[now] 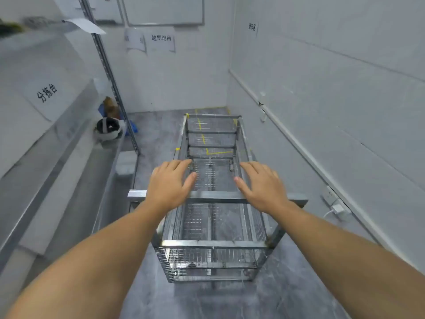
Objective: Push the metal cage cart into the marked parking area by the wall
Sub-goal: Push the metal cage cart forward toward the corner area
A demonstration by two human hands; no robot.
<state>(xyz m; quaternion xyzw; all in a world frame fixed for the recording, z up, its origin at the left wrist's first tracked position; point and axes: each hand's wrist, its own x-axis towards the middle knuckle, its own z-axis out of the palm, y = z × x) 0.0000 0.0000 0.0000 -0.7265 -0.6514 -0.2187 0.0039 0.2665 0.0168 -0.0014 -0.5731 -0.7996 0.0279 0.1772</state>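
Observation:
A metal cage cart (213,244) with wire-mesh sides stands on the grey floor, its long axis pointing at the far wall. My left hand (169,184) and my right hand (262,186) lie flat over its near top bar (217,197), fingers spread and reaching forward, not curled round the bar. Yellow tape lines (203,137) mark a rectangle on the floor by the far wall; they show through the cart's far end, which stands over them.
A long white sorting counter (46,139) with a paper label runs along the left. A helmet (108,130) sits at its far end beside a shelf post (110,74). The right wall carries a rail, a socket and a plugged charger (338,207).

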